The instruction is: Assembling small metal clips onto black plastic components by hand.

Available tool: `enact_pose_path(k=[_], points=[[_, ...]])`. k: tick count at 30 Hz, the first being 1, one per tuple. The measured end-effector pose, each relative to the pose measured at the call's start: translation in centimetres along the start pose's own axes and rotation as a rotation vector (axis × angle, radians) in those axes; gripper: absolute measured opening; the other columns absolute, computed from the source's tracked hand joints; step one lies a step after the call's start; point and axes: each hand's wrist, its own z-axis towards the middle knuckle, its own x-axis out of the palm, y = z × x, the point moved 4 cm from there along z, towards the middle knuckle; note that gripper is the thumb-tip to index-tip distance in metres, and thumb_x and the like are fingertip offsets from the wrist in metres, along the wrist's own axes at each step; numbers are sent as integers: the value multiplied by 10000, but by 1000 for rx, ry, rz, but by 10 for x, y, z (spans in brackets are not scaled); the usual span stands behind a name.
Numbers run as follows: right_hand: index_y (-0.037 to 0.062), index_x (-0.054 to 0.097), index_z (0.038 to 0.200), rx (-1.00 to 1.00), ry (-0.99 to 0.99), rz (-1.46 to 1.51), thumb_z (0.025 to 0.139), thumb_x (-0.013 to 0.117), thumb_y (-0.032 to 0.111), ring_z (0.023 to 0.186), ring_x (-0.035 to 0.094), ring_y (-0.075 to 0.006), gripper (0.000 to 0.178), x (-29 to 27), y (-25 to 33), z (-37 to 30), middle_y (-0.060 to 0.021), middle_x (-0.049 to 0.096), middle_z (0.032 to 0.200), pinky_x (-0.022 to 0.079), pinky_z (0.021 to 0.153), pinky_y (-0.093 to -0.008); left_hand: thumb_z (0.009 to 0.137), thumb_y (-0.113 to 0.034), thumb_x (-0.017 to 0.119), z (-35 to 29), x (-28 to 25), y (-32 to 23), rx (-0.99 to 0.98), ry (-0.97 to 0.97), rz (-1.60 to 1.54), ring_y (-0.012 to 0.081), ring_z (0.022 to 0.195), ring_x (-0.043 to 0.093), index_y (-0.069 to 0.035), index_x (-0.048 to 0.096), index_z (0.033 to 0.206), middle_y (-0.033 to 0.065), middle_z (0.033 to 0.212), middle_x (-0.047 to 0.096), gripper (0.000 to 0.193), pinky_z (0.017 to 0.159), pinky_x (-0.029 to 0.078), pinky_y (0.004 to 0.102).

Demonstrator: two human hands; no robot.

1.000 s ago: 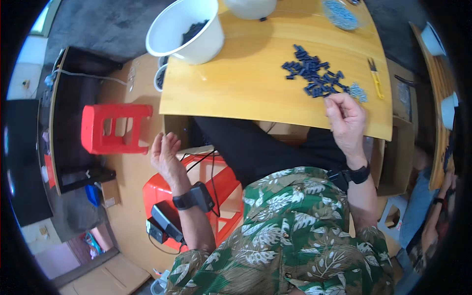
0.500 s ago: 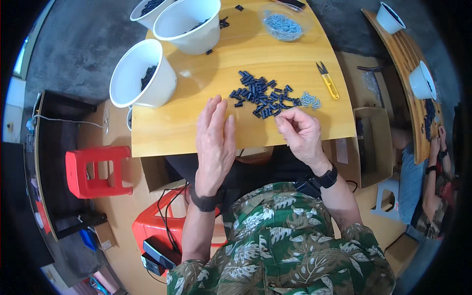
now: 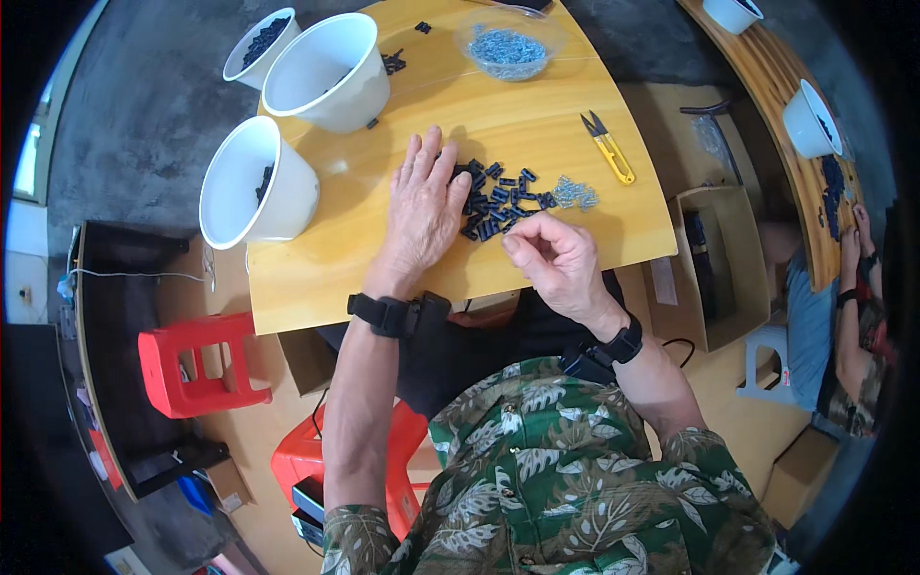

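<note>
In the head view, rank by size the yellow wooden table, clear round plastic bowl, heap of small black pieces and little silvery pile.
Largest: yellow wooden table
Middle: clear plastic bowl and heap of black pieces, too alike to rank
Smallest: silvery pile

No readable text or numbers.

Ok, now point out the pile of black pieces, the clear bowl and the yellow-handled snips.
Pile of black pieces [image 3: 499, 195]: head view, on pieces near its middle.
Clear bowl [image 3: 553, 48]: head view, on its right-hand wall.
Yellow-handled snips [image 3: 603, 141]: head view, on the handles near the blades.
</note>
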Motion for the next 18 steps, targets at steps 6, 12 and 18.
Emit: enact_pose_path(k=[6,12,18], points=[[30,639,899,-245,17,-407,858,677,36,652,621,-250,56,6,24,-12,-94,609,761,499,585,-335,1032,-345,423,2,7,11,-36,68,-123,406,1434,290,-35,503,1371,209,1492,411,467,1156,215,526],[32,653,980,-287,-175,-828,846,658,30,773,647,-293,134,-26,37,-7,-118,581,912,534,645,-391,1031,-307,418,-5,1,1,-3,77,-141,417,1415,316,-21,517,1350,229,1461,432,439,1147,228,520],[26,664,1044,-260,-184,-934,853,656,47,754,648,-294,192,-29,19,-2,-113,574,916,531,641,-400,1007,-319,472,-19,-4,-9,34,48,-142,443,1378,349,12,519,1336,247,1442,436,469,1132,257,522]])
